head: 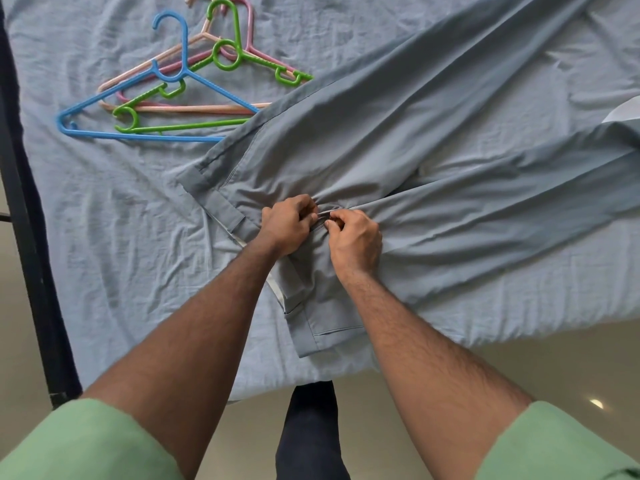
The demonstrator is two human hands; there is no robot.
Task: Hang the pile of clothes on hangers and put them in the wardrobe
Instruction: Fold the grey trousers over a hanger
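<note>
Grey-blue trousers [398,133] lie spread on the bed, waistband toward me and legs running off to the upper right. My left hand [287,225] and my right hand [355,242] meet at the fly, both pinching the fabric there. Plastic hangers lie in a heap at the upper left: a blue hanger [138,95] in front, a green hanger [228,57] across it, a peach hanger [194,107] and a pink hanger [249,29] behind. The trousers' waistband corner covers the hangers' right ends.
The bed is covered by a wrinkled light-blue sheet [104,209]. A dark bed frame [24,202] runs down the left edge. Beige floor [502,362] lies below the bed's near edge, where my dark-trousered leg [308,434] stands.
</note>
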